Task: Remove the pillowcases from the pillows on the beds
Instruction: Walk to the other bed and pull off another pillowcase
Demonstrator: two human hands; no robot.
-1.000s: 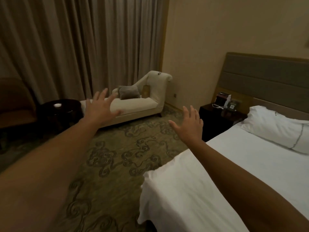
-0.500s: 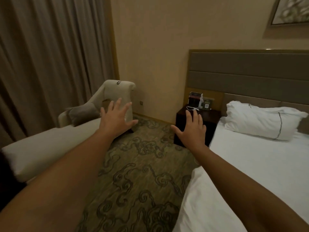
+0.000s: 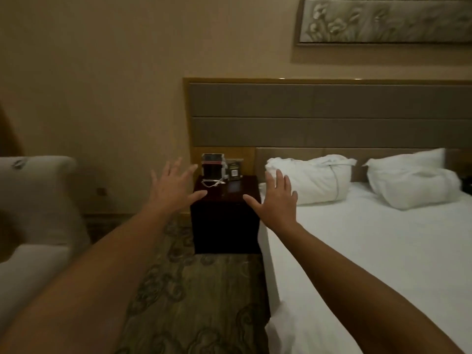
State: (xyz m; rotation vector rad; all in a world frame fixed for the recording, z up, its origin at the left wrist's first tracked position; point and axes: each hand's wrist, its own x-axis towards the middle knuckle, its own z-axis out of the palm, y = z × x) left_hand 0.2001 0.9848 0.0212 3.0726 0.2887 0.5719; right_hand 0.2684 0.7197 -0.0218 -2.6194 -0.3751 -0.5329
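Observation:
Two white pillows in pillowcases lie at the head of the bed. The near pillow has a thin dark stripe; the far pillow rests to its right. My right hand is stretched forward with fingers spread, just left of the near pillow and not touching it. Over the nightstand, my left hand is also spread wide and holds nothing.
A dark nightstand with small boxes and a white cable stands between the bed and the wall. A pale chaise sits at the left. Patterned carpet fills the aisle. A padded headboard and a picture are behind the bed.
The view has swung right and closer to the bed head; the second pillow has come into sight. Both outstretched hands now sit nearer the nightstand and the near pillow.

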